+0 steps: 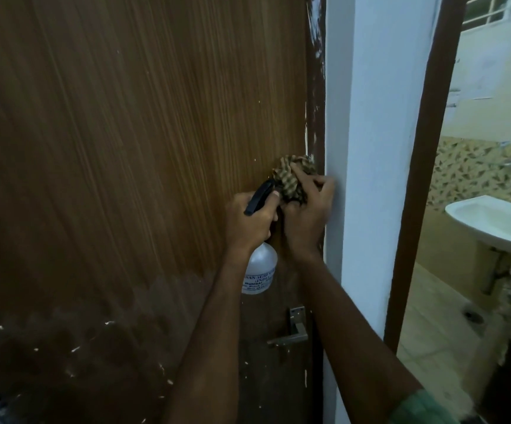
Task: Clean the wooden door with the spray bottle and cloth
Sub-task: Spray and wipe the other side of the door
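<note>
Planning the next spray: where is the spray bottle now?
In the head view, the clear plastic spray bottle with black trigger hangs in the left hand, against the wooden door, above the metal handle.

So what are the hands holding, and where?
Left hand grips the spray bottle by its neck; right hand holds the bunched cloth against the door.

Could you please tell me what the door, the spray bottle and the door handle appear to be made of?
The brown striped-grain door looks like wood veneer or laminate with a low sheen; which one is unclear. The translucent white spray bottle with the black trigger head looks like plastic, being cloudy and printed. The grey lever door handle looks like brushed metal, going by its dull silver shine.
</note>
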